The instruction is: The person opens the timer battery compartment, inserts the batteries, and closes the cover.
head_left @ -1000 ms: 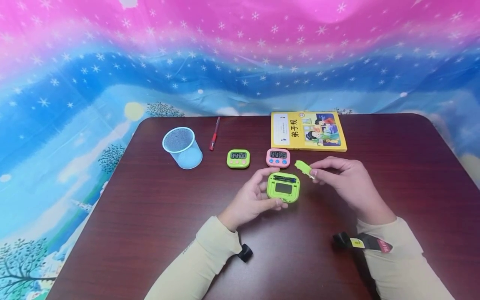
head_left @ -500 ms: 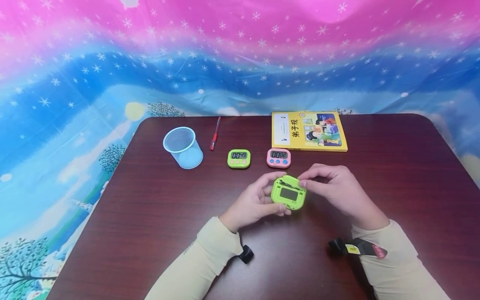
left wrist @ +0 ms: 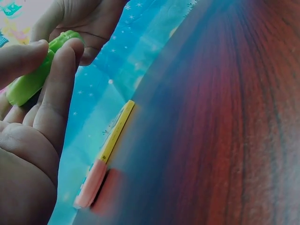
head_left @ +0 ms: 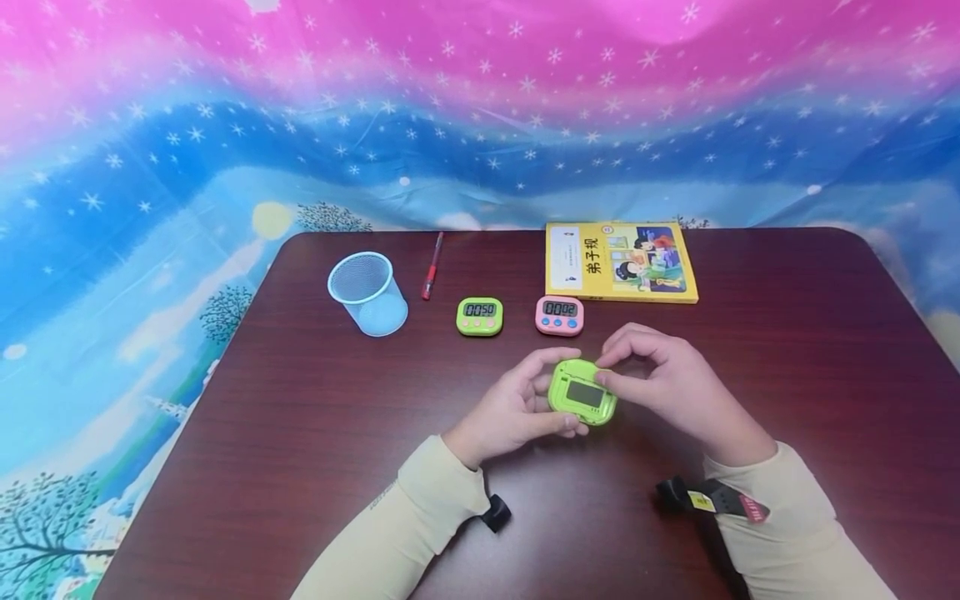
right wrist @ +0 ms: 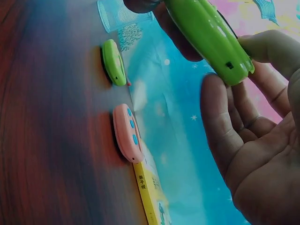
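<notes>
My left hand (head_left: 510, 408) grips a green digital timer (head_left: 583, 395) by its left side, back face up, with the thumb along the lower edge. A green battery cover (head_left: 576, 367) lies over the slot at the timer's top edge, and the batteries are hidden under it. At the upper right corner, my right hand (head_left: 675, 387) pinches the cover, thumb on the back face. In the right wrist view the right thumb (right wrist: 267, 47) presses near the end of the green timer (right wrist: 211, 42), with fingers beneath it.
Beyond the hands lie a second green timer (head_left: 480, 317) reading 00:50 and a pink timer (head_left: 559, 316). A yellow book (head_left: 558, 287) is behind the pink one. A blue mesh pen cup (head_left: 381, 310) and a red pen (head_left: 431, 279) are at the back left.
The right hand has brought the battery cover leftward onto the held timer, and the batteries have gone out of sight. The held timer has shifted slightly right and tilted. The other green timer's display advanced.
</notes>
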A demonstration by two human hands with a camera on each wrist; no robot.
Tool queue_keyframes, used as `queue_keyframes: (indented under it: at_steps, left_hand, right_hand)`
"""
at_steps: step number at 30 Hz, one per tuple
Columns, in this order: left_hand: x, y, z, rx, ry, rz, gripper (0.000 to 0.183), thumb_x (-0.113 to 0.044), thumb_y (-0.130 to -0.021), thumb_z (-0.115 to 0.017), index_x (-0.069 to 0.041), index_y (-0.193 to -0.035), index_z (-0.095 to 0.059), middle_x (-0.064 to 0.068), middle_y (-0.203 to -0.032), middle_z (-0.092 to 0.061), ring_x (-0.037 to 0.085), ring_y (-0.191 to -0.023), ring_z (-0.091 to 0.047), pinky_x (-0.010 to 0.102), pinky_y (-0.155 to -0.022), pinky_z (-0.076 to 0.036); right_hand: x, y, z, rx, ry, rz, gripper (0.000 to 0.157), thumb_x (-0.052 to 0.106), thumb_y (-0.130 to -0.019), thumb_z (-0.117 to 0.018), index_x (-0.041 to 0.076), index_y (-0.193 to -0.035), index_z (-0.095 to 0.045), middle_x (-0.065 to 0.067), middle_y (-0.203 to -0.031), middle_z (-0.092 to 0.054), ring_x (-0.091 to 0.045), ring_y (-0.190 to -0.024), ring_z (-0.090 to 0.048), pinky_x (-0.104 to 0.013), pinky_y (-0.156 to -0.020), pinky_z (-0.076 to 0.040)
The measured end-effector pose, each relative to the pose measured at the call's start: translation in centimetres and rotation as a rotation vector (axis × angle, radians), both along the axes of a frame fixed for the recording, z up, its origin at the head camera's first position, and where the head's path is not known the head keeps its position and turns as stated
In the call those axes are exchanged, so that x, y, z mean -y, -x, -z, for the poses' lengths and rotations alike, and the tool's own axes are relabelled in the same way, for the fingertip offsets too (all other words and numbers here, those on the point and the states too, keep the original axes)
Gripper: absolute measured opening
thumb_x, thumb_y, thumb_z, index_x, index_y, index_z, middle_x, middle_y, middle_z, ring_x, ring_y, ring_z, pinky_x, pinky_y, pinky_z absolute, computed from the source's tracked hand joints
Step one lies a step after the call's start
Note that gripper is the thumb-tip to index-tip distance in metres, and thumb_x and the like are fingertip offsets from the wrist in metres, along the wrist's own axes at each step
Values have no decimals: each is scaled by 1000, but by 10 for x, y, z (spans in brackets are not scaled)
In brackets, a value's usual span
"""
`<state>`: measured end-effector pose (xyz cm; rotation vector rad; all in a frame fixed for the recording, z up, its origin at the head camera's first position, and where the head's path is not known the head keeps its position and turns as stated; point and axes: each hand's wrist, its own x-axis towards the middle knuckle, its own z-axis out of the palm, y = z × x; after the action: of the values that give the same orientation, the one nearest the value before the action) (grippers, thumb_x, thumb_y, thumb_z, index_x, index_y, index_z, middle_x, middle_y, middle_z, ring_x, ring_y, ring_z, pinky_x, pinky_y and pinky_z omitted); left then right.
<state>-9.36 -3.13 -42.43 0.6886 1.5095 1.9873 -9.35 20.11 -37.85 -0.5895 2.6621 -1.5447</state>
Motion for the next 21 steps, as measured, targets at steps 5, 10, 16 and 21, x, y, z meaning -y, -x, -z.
queue_keyframes:
  at_steps: [5,10,16,21]
  left_hand:
    - [-1,-2,-1,19,4,-18,74,16,-88,-65,-16,-149,-38,25,-130,-61,23,-85,-72,45,-83,-61]
    - [-1,-3,-4,13,7,-34,71,16,-88,-65,-15,-147,-39,25,-129,-61,23,-84,-72,47,-84,-61]
    - [-1,-3,-5,4,6,-37,71,15,-89,-65,-15,-148,-39,30,-129,-59,22,-84,-73,46,-83,-61]
    - [-3,0,-2,-10,-1,-38,71,16,-89,-64,-14,-148,-38,33,-128,-58,21,-84,-71,44,-82,-61]
  right_hand:
    - [0,-1,-2,-53,-39,-24,22,3,-80,-84,22,-88,-75,6,-97,-64,-11,-91,-60,-18,-75,-53]
    - [2,-2,-6,-89,-26,-31,19,4,-79,-85,21,-83,-78,5,-97,-64,-10,-91,-60,-19,-68,-51]
    - [-1,0,-3,-29,3,-4,15,5,-82,-82,19,-86,-80,4,-99,-67,-12,-93,-62,-19,-70,-54]
    - [-2,2,2,-9,20,17,12,7,-86,-80,16,-94,-79,3,-100,-67,-14,-95,-62,-20,-75,-56]
